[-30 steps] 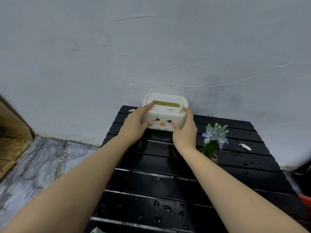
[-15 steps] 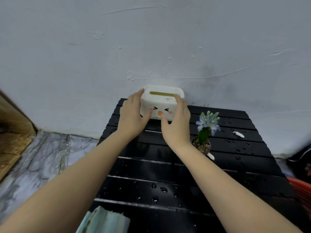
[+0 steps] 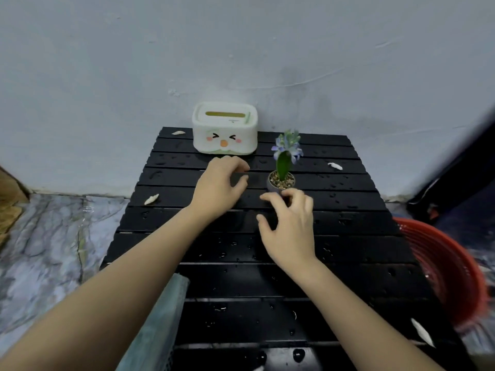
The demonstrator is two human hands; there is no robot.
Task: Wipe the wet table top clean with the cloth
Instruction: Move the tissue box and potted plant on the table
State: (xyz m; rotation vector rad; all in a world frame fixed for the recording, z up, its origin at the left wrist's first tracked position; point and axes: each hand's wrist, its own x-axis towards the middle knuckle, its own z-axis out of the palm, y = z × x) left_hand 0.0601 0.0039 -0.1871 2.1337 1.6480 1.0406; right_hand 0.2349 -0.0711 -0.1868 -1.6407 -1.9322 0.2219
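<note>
Wet black slatted table top [image 3: 348, 242] carries folded pale-green cloth [image 3: 160, 317] at 7 o'clock, nearer empty left hand [image 3: 218, 187]; right hand [image 3: 290, 231] empty, fingers curled.

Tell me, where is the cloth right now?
The cloth lies at the table's near left edge, partly under the left forearm, far from both hands.

home corner — tissue box [image 3: 225, 131], potted flower [image 3: 284, 167]

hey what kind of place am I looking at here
Probably a corner of a home, not a workshop: a small black slatted table against a scuffed painted wall, holding a cartoon-faced tissue box and a potted plant, over marble-patterned flooring.
</note>
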